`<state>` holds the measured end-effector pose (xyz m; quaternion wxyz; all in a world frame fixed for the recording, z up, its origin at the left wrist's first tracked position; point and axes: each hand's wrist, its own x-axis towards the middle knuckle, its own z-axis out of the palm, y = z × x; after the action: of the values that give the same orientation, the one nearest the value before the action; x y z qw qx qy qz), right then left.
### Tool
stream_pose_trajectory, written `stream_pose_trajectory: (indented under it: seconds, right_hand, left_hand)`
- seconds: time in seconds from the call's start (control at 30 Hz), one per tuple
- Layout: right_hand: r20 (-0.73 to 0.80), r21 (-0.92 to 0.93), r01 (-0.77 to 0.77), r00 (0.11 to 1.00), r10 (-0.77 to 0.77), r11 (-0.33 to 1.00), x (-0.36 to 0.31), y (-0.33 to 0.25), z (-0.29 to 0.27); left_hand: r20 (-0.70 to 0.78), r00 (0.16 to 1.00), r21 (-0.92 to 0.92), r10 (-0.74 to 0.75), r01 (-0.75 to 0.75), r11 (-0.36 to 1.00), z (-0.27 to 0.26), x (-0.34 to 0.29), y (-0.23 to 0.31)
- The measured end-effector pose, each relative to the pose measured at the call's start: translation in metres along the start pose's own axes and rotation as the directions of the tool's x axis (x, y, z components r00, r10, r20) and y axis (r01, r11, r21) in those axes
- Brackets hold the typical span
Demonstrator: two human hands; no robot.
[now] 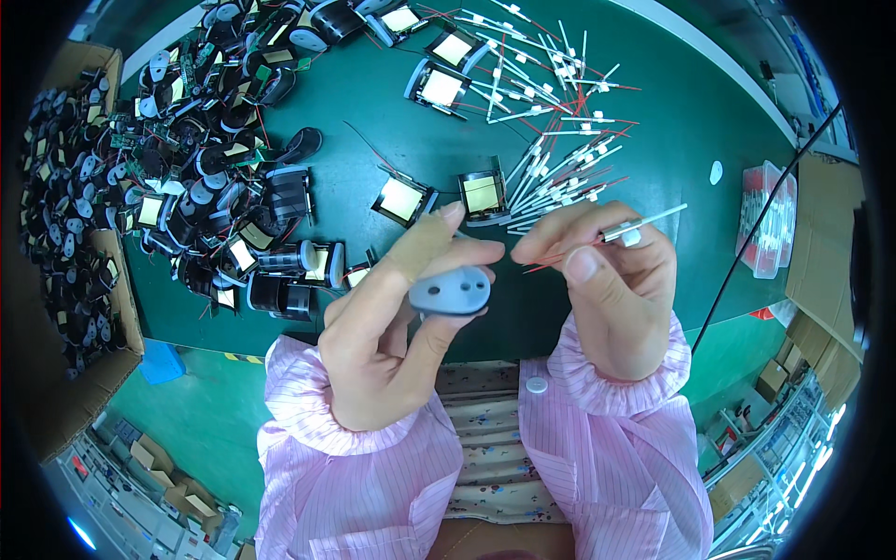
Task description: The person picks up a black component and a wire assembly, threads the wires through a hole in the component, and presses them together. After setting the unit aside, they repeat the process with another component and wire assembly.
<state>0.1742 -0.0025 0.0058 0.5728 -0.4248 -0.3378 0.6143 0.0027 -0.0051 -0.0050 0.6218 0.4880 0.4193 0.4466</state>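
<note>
Between the thumb and fingers of my left hand sits a grey-blue oval end piece with several small dark holes; whatever is behind it is hidden by my hand. My right hand pinches a thin white stick with a white connector and red wire, its red wire end pointing toward my left hand. The two hands are close together but apart. Just beyond them lie two black housings with pale yellow pads, one upright and one tilted.
Many white sticks with red wires are spread on the green table. A large heap of black housings covers the left side, beside a full cardboard box. At right stands a clear plastic bin, near a black cable.
</note>
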Motion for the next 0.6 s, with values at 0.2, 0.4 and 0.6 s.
stream_pose_trajectory:
  seconds: [0.2,0.4,0.6]
  right_hand:
    - [0.096,-0.038,0.073,0.993,-0.069,0.997,-0.007,0.001,0.001]
    - [0.14,-0.192,0.21,0.973,-0.185,0.959,-0.008,-0.002,0.002]
    - [0.04,-0.159,0.176,0.984,-0.172,0.972,-0.005,0.007,-0.002]
  left_hand:
    - [0.083,0.966,0.286,0.246,-0.259,0.922,0.0,0.007,0.0]
    - [0.165,0.971,0.353,0.173,-0.222,0.909,-0.008,0.001,0.004]
    - [0.085,0.987,-0.358,-0.137,0.158,0.92,-0.005,0.002,-0.011]
